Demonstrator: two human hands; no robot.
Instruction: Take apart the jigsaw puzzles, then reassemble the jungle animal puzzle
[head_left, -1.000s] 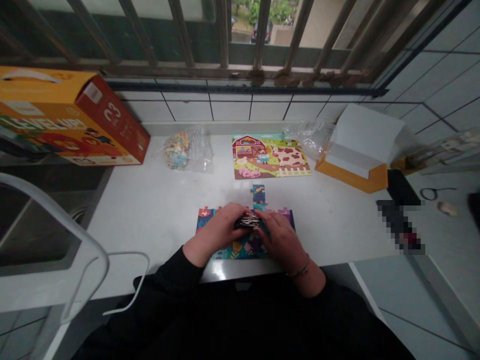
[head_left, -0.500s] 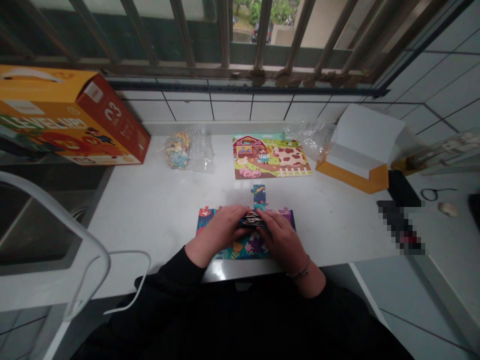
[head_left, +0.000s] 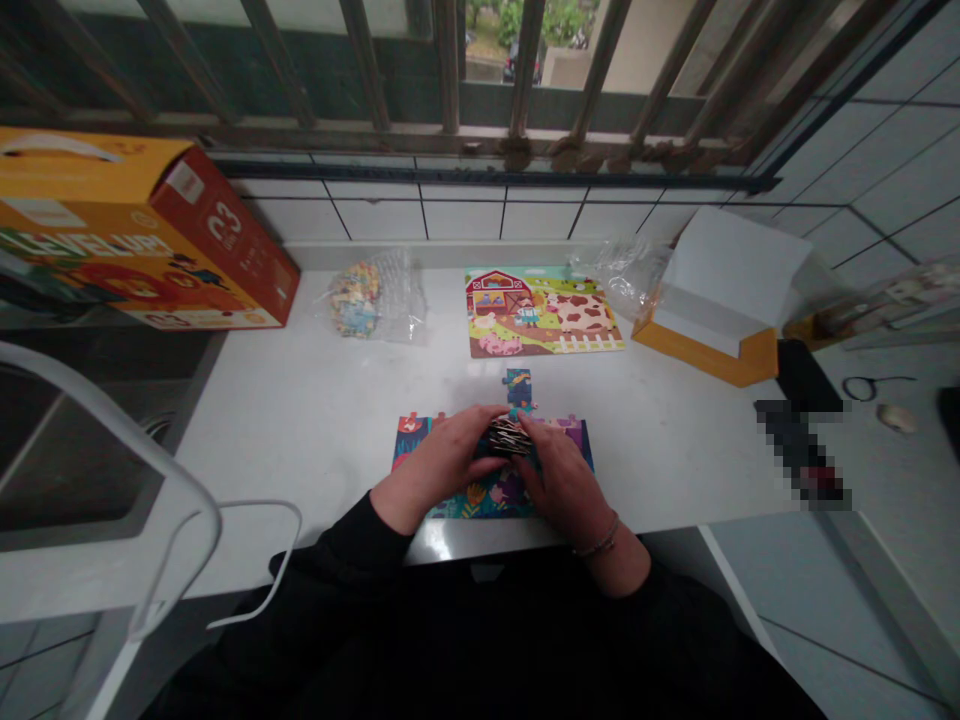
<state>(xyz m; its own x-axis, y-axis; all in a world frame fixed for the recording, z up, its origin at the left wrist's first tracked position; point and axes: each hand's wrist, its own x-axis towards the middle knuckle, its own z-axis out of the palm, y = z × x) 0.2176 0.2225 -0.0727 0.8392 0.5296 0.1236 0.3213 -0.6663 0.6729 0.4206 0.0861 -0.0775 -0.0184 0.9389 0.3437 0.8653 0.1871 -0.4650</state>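
Between my two hands is a stack of puzzle pieces (head_left: pixel 510 437), edges facing up. My left hand (head_left: pixel 456 452) closes on its left side, my right hand (head_left: pixel 562 470) on its right. Both hands are over a partly joined jigsaw puzzle (head_left: pixel 480 502) with a dark blue and purple plant picture, and they cover its middle. A small joined strip of puzzle pieces (head_left: pixel 518 387) sticks up from the puzzle's far edge. Farther back lies a farm picture (head_left: pixel 544 312) with a red barn and a spotted cow.
A clear bag of puzzle pieces (head_left: pixel 358 300) lies at the back left, beside an orange box (head_left: pixel 217 240). At the back right are crumpled plastic wrap (head_left: pixel 622 275) and an opened box (head_left: pixel 712 340). A white cable (head_left: pixel 202 490) loops near the sink (head_left: pixel 150 525).
The stack of puzzle pieces is a little more exposed, its edges fanned slightly wider. My hands have shifted only slightly; the things around them stay where they were.
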